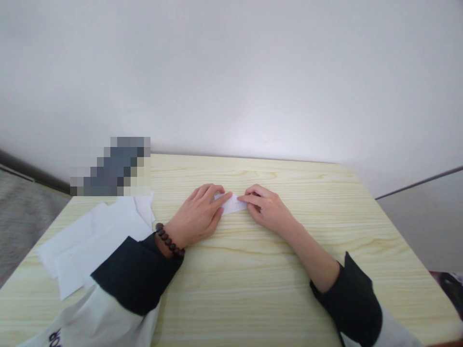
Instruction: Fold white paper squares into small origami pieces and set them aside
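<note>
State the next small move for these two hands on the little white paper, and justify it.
I'd press the paper flat with the right hand while the left hand steadies it: both hands already have fingers at its opposite ends, and the table should give firm backing.

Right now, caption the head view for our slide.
Left hand and right hand touch a small paper, sheets lying at left.
</note>
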`<state>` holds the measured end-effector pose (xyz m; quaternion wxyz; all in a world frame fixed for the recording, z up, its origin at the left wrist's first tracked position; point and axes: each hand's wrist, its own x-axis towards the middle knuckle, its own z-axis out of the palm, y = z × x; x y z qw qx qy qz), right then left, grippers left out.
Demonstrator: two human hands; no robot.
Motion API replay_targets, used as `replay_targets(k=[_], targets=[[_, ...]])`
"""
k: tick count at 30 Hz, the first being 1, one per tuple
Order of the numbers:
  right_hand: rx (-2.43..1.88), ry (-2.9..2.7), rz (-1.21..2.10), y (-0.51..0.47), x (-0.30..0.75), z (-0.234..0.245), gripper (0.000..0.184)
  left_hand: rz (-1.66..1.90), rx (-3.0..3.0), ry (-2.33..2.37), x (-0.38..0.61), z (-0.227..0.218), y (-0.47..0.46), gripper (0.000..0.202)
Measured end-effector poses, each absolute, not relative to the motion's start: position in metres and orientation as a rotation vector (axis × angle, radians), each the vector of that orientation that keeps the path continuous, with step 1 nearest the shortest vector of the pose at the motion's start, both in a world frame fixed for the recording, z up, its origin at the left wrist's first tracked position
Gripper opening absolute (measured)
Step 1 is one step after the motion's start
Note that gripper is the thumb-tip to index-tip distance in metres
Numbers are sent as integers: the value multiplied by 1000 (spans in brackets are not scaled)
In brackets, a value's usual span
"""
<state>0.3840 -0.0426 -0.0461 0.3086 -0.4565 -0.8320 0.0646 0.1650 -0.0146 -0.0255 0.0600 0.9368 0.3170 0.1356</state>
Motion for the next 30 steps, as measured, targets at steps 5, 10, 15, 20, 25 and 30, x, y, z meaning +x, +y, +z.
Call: replay_targets(k=[5, 10, 15, 20, 25, 30], targets=[[-1227, -2243, 146, -40, 381, -46, 30, 435, 2815, 960, 165, -27, -15, 42], [-1258, -2260, 122, -40, 380, -44, 28, 454, 2806, 965, 165, -26, -15, 42], [-1258, -2239, 136, -40, 381, -41, 25, 426, 2812, 971, 164, -26, -15, 41], [-1258, -2214, 157, -41, 382, -41, 24, 490, 2776, 945, 163, -27, -14, 42], [-1249, -2219, 164, -42, 383, -44, 24, 505, 2775, 958, 164, -30, -14, 42], [-1204, -2258, 147, -42, 383, -45, 28, 518, 2746, 1037, 166, -35, -11, 36]])
